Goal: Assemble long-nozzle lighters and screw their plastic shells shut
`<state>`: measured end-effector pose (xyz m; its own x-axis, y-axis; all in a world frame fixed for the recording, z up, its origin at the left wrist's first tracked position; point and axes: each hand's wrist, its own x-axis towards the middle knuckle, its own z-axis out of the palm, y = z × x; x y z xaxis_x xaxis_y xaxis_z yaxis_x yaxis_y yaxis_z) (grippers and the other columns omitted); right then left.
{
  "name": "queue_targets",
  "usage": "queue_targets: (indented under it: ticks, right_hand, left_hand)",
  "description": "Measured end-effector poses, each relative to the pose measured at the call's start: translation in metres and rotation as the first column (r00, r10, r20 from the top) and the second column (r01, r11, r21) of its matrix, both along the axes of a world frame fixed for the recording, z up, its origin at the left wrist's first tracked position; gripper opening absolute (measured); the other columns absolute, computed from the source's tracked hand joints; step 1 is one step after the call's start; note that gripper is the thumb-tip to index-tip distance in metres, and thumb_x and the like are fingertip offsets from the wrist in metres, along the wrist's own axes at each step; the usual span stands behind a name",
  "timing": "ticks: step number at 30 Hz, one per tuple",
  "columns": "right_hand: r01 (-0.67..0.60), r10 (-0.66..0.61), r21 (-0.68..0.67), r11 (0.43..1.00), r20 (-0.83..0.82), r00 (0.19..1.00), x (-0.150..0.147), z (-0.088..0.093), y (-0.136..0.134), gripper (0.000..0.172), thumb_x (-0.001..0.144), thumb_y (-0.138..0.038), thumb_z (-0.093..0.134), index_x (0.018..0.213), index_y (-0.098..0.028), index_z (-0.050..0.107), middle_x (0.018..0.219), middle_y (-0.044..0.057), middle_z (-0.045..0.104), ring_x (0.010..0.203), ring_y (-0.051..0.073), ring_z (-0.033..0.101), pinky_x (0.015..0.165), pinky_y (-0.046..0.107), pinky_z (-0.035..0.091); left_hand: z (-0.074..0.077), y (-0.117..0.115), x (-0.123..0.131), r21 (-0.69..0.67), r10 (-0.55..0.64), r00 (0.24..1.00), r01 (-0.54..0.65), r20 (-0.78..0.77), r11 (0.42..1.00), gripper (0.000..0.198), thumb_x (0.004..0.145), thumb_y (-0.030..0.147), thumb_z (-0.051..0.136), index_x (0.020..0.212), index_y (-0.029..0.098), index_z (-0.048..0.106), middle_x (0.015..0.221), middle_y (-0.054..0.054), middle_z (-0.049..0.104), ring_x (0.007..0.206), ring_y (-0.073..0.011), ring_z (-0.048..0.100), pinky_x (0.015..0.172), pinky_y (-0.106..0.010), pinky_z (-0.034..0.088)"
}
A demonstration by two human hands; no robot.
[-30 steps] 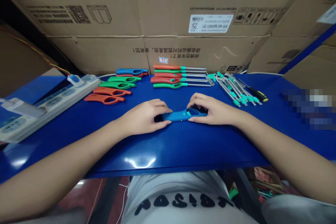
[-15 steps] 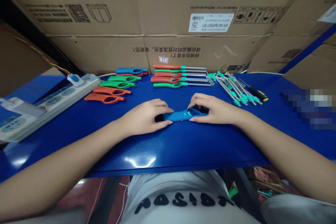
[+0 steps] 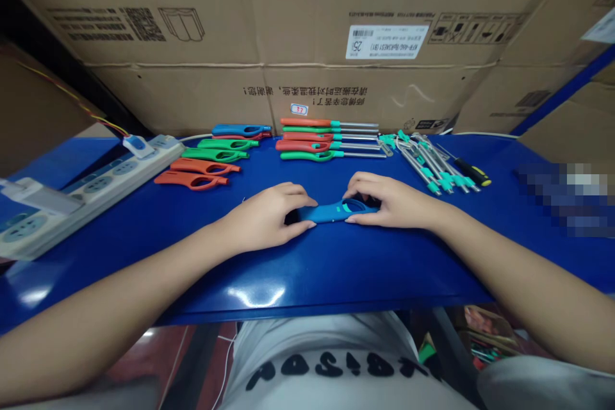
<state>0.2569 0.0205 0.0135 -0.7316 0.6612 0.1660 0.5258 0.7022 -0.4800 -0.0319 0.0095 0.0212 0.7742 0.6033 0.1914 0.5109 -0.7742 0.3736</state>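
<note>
A blue lighter handle (image 3: 327,213) with an oval opening and a small teal part lies across the space between my hands, low over the blue table (image 3: 307,269). My left hand (image 3: 271,218) grips its left end between thumb and fingers. Its right end, beside the opening, is pinched by my right hand (image 3: 389,202). Beyond them lies a stack of orange, red and green lighters with metal tubes (image 3: 331,141). Red, green and blue empty handles (image 3: 196,176) lie behind my left hand. Metal tubes with teal parts (image 3: 432,166) lie behind my right hand.
A white power strip (image 3: 100,189) with plugs runs along the left side. A screwdriver (image 3: 473,171) lies at the back right. A large cardboard box (image 3: 307,25) stands behind everything, with a small numbered label (image 3: 299,109) on it. At the far right is a blurred, pixelated item (image 3: 571,198).
Both hands keep their hold on the blue handle. The small teal part in it shows slightly differently; otherwise hardly anything has moved.
</note>
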Motion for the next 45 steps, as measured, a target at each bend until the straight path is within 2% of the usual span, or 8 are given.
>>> queue_targets:
  ticks: [10,14,17,22,26,35,41,45]
  right_hand:
    - [0.05,-0.049,-0.028,0.998,0.018,0.999,-0.004,-0.001,-0.001,0.038,0.086,-0.048,0.072,0.106,-0.017,0.065,0.091,0.005,0.062,0.079,0.017,0.057,0.071,0.029,0.046]
    - [-0.003,-0.014,0.119,0.993,0.142,0.99,-0.005,0.003,-0.005,0.033,0.089,-0.04,0.067,0.112,-0.017,0.065,0.103,0.008,0.066,0.087,0.021,0.063,0.074,0.032,0.049]
    - [-0.086,0.018,0.264,0.961,0.248,0.969,-0.005,0.006,-0.007,0.03,0.093,-0.034,0.061,0.115,-0.015,0.067,0.108,0.011,0.067,0.09,0.024,0.066,0.079,0.036,0.05]
    - [-0.147,0.043,0.383,0.912,0.267,0.963,-0.003,0.003,-0.009,0.035,0.103,-0.039,0.046,0.107,-0.014,0.071,0.096,0.011,0.07,0.08,0.021,0.065,0.074,0.033,0.05]
    - [-0.165,0.056,0.421,0.892,0.259,0.964,-0.004,-0.001,-0.011,0.039,0.104,-0.039,0.042,0.101,-0.013,0.072,0.088,0.009,0.07,0.075,0.019,0.063,0.07,0.031,0.048]
    - [-0.056,-0.009,0.39,0.919,0.164,0.986,0.006,0.01,-0.004,0.031,0.101,-0.042,0.052,0.102,-0.017,0.071,0.092,0.006,0.072,0.08,0.018,0.067,0.069,0.029,0.045]
    - [-0.032,-0.064,0.518,0.855,0.167,0.984,0.003,0.015,-0.014,0.033,0.102,-0.039,0.048,0.094,-0.016,0.07,0.078,0.006,0.07,0.063,0.017,0.059,0.062,0.03,0.039]
    - [-0.043,-0.075,0.487,0.872,0.219,0.973,-0.003,0.013,-0.016,0.035,0.103,-0.041,0.045,0.096,-0.017,0.07,0.081,0.006,0.072,0.067,0.017,0.061,0.066,0.031,0.04]
  left_hand:
    - [0.002,-0.008,0.006,0.007,0.073,0.996,-0.073,-0.051,0.997,0.029,0.093,0.028,0.067,0.118,0.015,0.069,0.106,-0.008,0.069,0.1,-0.0233,0.065,0.091,-0.036,0.053]
    - [0.002,-0.02,0.015,0.225,0.125,0.964,-0.072,-0.233,0.972,0.028,0.095,0.026,0.058,0.117,0.011,0.068,0.106,-0.013,0.067,0.098,-0.0288,0.063,0.086,-0.042,0.055]
    - [-0.001,-0.024,0.018,0.297,0.137,0.953,-0.052,-0.271,0.953,0.027,0.096,0.024,0.055,0.117,0.011,0.066,0.109,-0.014,0.067,0.099,-0.0292,0.063,0.086,-0.042,0.055]
    - [-0.006,-0.018,0.014,0.269,0.109,0.982,-0.065,-0.153,0.961,0.031,0.104,0.035,0.045,0.113,0.014,0.066,0.101,-0.01,0.068,0.096,-0.0245,0.065,0.084,-0.036,0.054]
    - [-0.006,-0.015,0.011,0.233,0.05,0.994,-0.025,-0.099,0.972,0.03,0.104,0.032,0.045,0.112,0.013,0.066,0.097,-0.01,0.068,0.092,-0.0237,0.064,0.082,-0.036,0.053]
    - [0.005,-0.008,0.005,0.287,0.09,0.989,-0.052,-0.12,0.956,0.029,0.103,0.031,0.046,0.114,0.012,0.065,0.1,-0.011,0.068,0.095,-0.0264,0.065,0.085,-0.039,0.052]
    - [0.012,-0.012,0.003,0.206,0.114,0.99,-0.095,-0.081,0.974,0.028,0.104,0.035,0.044,0.114,0.015,0.061,0.101,-0.009,0.067,0.09,-0.023,0.067,0.08,-0.034,0.053]
    - [0.009,-0.015,0.005,0.145,0.119,0.991,-0.109,-0.056,0.983,0.03,0.104,0.039,0.044,0.109,0.016,0.063,0.098,-0.008,0.067,0.085,-0.0216,0.067,0.075,-0.031,0.052]
